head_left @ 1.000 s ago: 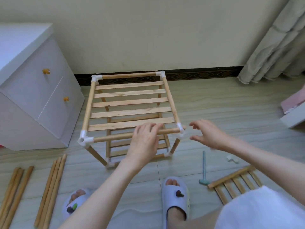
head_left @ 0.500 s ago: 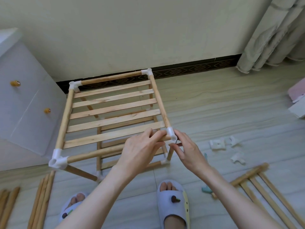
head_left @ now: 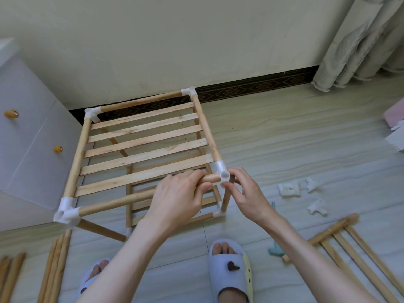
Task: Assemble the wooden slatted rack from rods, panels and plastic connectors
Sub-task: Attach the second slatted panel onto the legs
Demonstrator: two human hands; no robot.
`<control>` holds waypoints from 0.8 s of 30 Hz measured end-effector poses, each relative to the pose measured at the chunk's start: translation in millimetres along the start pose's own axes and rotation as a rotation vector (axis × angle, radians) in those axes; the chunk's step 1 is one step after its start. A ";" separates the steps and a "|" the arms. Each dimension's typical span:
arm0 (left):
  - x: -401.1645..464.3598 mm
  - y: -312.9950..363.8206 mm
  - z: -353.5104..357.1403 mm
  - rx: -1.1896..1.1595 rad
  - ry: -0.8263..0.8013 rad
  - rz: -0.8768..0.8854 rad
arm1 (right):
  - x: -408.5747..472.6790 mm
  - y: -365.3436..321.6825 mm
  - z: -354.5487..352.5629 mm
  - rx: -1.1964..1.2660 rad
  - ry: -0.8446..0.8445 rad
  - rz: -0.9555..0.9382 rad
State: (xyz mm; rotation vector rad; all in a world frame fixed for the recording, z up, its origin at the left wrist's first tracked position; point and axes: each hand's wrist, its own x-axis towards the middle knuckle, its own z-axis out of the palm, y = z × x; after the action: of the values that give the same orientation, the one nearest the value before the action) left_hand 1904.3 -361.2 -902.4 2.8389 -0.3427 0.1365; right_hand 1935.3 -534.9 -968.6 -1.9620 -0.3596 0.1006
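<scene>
Rack [head_left: 144, 149] of pale wood stands on the floor [head_left: 284, 145] in the middle of the frame: round rods form its frame, flat slats lie across the top in parallel rows, and glossy white plastic connectors cap the corners. I see my left hand [head_left: 177, 197] curled round the near front rod [head_left: 118, 201], fingers over the top and thumb beneath, close to its right end. That end sits at the corner connector [head_left: 223, 174], a smooth white elbow with an open round socket facing up. My right hand [head_left: 244, 190] pinches this connector from the right, fingertips bent in against the plastic. At the right of the frame three loose connectors [head_left: 303, 193] lie on the floor, chunky and angular, and below them a spare slatted panel [head_left: 349, 254] lies flat. A small teal mallet [head_left: 274, 248] lies between my right forearm and that panel. In the lower left corner loose rods [head_left: 54, 267] lie side by side. A white cabinet [head_left: 28, 154] with amber knobs stands at the left.
</scene>
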 end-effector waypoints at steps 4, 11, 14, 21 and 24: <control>6.4 -5.6 -7.3 -0.019 0.071 -0.018 | 8.3 -9.1 -1.4 0.097 -0.010 0.040; 17.3 -6.4 -19.5 0.061 0.066 -0.124 | 15.6 -18.0 -0.1 0.133 -0.009 0.063; 16.4 -8.7 -16.8 0.033 -0.030 -0.090 | 12.9 -14.5 -2.4 0.119 -0.029 0.091; 17.2 -14.1 -11.0 -0.154 -0.325 -0.099 | 3.6 -9.4 -7.0 0.362 -0.157 0.306; 20.2 -16.5 -7.0 -0.249 -0.315 -0.143 | 9.8 -11.8 -7.2 0.384 -0.110 0.371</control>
State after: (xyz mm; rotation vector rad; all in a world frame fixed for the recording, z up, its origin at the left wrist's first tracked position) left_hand 1927.5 -348.3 -897.4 2.6205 -0.2011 -0.3600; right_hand 1943.9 -534.0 -954.0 -1.6234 -0.0364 0.4829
